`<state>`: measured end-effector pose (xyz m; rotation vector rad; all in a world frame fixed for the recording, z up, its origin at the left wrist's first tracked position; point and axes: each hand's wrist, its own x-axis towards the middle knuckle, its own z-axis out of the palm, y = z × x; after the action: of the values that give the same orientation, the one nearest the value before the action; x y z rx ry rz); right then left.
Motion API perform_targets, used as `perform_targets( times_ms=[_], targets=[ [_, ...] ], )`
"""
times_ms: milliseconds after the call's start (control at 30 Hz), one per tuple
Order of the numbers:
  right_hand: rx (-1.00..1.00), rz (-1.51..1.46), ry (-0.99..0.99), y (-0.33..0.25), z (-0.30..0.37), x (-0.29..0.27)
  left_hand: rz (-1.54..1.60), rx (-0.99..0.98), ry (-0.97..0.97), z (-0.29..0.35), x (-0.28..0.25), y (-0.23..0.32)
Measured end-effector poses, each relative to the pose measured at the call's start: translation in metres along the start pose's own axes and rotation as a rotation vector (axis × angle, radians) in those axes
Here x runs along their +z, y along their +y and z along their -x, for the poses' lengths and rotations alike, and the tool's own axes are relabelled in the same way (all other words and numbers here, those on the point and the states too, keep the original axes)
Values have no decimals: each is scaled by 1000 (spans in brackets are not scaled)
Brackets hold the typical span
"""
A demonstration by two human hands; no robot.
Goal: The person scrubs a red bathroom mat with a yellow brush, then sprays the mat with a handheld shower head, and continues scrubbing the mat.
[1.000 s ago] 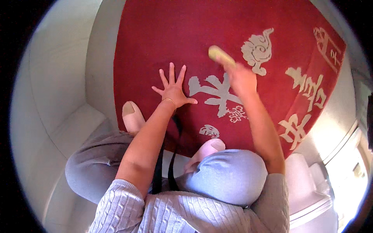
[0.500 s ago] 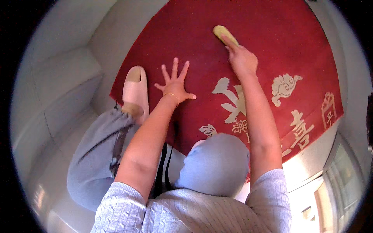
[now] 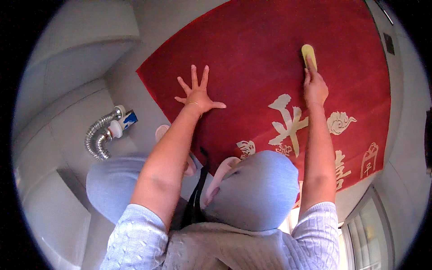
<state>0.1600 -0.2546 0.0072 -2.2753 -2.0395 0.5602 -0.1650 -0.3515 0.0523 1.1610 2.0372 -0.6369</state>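
The left hand (image 3: pixel 198 97) lies spread on the red mat (image 3: pixel 256 54); the right hand (image 3: pixel 316 91) grips 1 yellow tool (image 3: pixel 308 50).

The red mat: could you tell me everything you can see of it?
The red mat is deep red and looks like woven carpet, with pale lettering and a curling, cloud-like motif toward its lower right. It lies spread out, one corner pointing left. The left hand rests on it, fingers splayed; the right hand holds a yellow, round-ended tool over or against it. The right knee hides part.
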Motion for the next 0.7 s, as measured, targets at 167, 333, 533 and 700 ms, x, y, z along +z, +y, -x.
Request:
perform_targets(
  times_ms=[167,333,533,700],
  targets=[
    [33,-38,34,9,5,4,46,61,32,-4,7,-3],
    [-132,-79,166,-15,-20,-3,2,176,166,-11,10,-22],
    [70,-441,-148,-66,25,19,9,110,458,-34,28,-36],
    [-597,-64,-689,-108,137,19,-26,97,487,-39,35,-35]
  ],
)
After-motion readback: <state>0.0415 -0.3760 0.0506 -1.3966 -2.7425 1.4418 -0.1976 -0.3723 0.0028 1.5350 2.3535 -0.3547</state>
